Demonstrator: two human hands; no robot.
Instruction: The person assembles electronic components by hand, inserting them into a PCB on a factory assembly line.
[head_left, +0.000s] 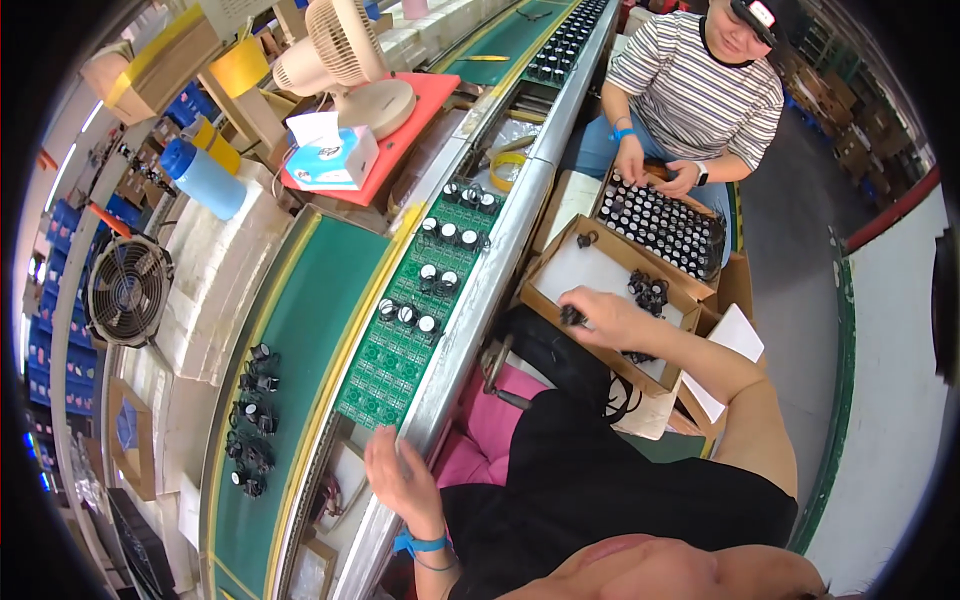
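My right hand (612, 318) is closed on a small black round component (572, 315), above a shallow cardboard box (545, 296). Inside that box, a cluster of similar black components (648, 290) lies on a white liner. My left hand (402, 482), with a blue band at its wrist, hangs by the metal rail at the near end of a green circuit-board panel (375, 375). Its fingers look apart, with nothing visible in them. Rows of black components with round white tops (407, 315) and thin wires stand on the panel's farther part; its nearest part shows bare green squares.
Left of the panel, several black components (256, 418) lie on a green conveyor belt (318, 262). Beyond are a beige fan (345, 60), a tissue box (332, 160) and a yellow tape roll (507, 171). Opposite sits a co-worker (690, 85), hands over a tray of white-topped parts (663, 228).
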